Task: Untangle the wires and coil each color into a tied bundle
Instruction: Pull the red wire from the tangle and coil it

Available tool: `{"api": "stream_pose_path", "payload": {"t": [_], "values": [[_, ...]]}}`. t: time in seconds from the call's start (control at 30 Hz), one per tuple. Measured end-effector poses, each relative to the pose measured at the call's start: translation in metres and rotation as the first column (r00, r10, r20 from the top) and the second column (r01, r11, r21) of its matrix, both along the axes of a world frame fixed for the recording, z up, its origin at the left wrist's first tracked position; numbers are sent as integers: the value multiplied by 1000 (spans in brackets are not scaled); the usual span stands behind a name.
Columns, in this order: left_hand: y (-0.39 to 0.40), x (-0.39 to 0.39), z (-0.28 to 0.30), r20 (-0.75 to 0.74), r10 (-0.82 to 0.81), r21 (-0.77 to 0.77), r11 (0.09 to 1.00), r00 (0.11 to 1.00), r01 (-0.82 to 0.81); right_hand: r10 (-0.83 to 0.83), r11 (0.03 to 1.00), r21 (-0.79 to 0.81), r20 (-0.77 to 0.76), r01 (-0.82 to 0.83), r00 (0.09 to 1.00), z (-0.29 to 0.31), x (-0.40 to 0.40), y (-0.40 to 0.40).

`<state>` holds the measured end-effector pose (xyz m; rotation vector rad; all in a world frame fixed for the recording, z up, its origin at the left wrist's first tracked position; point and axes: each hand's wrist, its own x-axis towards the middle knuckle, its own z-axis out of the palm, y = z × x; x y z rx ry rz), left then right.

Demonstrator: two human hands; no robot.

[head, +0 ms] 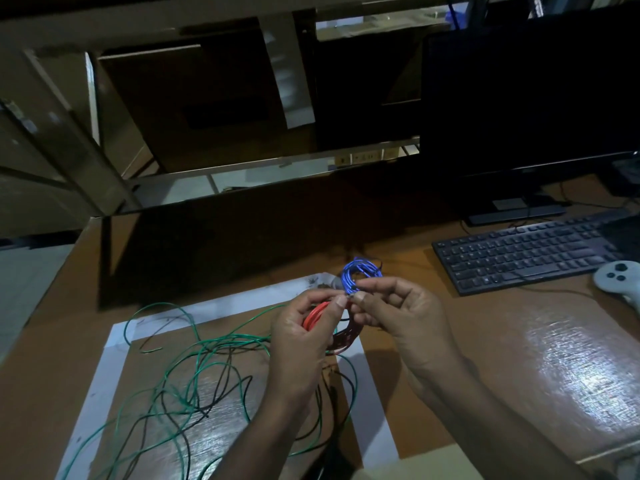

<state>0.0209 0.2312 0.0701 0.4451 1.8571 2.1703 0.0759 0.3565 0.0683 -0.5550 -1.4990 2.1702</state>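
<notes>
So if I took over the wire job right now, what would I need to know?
Left hand and right hand: both pinch the blue coil, held up over the desk.
Red coil: already wound, lying under the hands; whether it is tied is hidden.
Green wire and black wire: loose and tangled together on the desk.
Left: finish the blue, then separate, coil and tie green and black.
</notes>
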Motion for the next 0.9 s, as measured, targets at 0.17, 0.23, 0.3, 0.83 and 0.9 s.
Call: {"api": "stream_pose_path", "payload": {"t": [0.17,0.23,0.3,0.83,0.9], "values": [[-1,-1,-2,17,8,-22,1000,1000,-7,10,1000,8,9,-10,1000,1,0,4],[-1,-2,-3,13,5,-43,999,1000,-4,8,1000,-3,2,-8,1000,2,-1,5],[-1,-4,-4,4,-1,-63,998,1000,2,5,1000,-13,-3,-5,1000,4,-1,4],[-5,-5,-4,24,29,-13,1000,999,-29,30,987,159,-36,-23,999,5,10,7],[-5,-4,-3,30,34,-15,999,999,-33,35,992,122,-58,-27,998,4,10,8]]}}
